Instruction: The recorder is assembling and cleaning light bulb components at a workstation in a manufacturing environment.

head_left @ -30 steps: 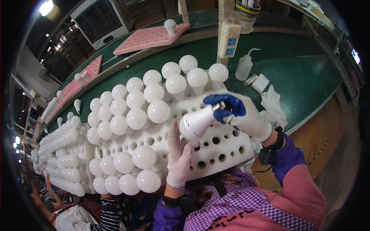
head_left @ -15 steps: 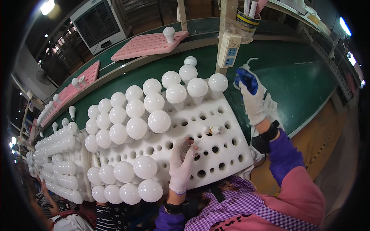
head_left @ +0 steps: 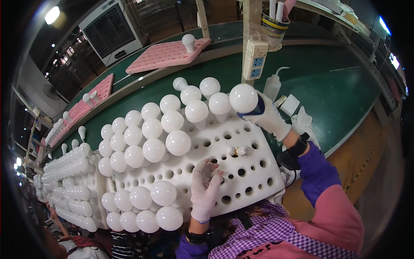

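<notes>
My right hand (head_left: 271, 115), in a white glove with blue fingertips, grips a white round light bulb (head_left: 243, 98) at the far right corner of a white foam tray (head_left: 224, 155). The bulb's base is hidden by the hand and the tray. My left hand (head_left: 203, 190), white-gloved with bare fingertips, hovers over the tray's middle, fingers loosely curled and apart; I see nothing in it. Rows of bulbs (head_left: 178, 143) stand globe-up in the tray's holes on the left. Two small white pieces (head_left: 236, 151) lie on the tray near its right side.
A squeeze bottle (head_left: 271, 87), a small white box (head_left: 290, 105) and a cloth (head_left: 304, 123) sit right of the tray. One bulb (head_left: 180, 83) lies tilted behind it. A post with a socket box (head_left: 255, 60) rises beyond. Pink foam trays (head_left: 166, 56) lie farther back; other people are at lower left.
My right hand has let go of the squeeze bottle, which now stands on the table, and has moved left onto a bulb. My left fingers have loosened slightly. The bulb behind the tray shows farther left.
</notes>
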Available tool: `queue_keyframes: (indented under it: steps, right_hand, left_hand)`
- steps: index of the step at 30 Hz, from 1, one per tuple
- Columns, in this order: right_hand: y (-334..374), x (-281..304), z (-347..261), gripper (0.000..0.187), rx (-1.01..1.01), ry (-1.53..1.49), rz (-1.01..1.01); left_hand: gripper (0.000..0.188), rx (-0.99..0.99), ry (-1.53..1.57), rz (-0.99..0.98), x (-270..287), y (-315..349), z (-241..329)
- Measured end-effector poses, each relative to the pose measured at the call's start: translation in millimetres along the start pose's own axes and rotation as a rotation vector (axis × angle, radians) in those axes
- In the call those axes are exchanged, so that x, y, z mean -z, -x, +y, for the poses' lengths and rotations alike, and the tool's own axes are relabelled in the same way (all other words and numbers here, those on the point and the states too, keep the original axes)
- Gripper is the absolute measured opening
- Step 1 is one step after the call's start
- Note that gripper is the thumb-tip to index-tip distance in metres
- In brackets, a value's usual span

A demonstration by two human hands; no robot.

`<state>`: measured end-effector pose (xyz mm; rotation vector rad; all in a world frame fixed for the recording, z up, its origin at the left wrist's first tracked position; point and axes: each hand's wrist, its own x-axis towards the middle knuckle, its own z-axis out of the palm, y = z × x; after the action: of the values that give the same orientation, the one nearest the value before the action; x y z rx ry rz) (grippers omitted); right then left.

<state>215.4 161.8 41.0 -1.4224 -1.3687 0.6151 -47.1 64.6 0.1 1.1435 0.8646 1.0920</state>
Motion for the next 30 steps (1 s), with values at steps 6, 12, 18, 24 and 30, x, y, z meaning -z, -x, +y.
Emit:
queue_keyframes:
  steps: [6, 12, 18, 24, 30]
  right_hand:
    - [50.4, -0.3, -61.1, 0.06, 0.675, 0.453, -0.449]
    - [68.1, -9.5, -59.2, 0.061, 0.596, 0.43, -0.526]
    - [74.4, -10.6, -62.5, 0.057, 0.108, -0.203, -0.706]
    - [77.7, -16.4, -62.3, 0.054, -0.032, -0.382, -0.704]
    - [78.3, -7.9, -69.8, 0.048, -0.181, -0.463, -0.662]
  left_hand:
    - [0.079, -0.04, 0.238, 0.047, -8.7, -6.7, 22.2]
    - [0.055, 0.25, 0.507, -0.032, 1.9, -7.0, 16.3]
    - [0.051, 0.306, 0.672, 0.045, 7.7, -0.5, 16.8]
    - [0.064, 0.264, 0.759, -0.052, 8.7, 2.8, 11.5]
    - [0.095, -0.068, 0.334, -0.097, 5.1, 5.1, 17.3]
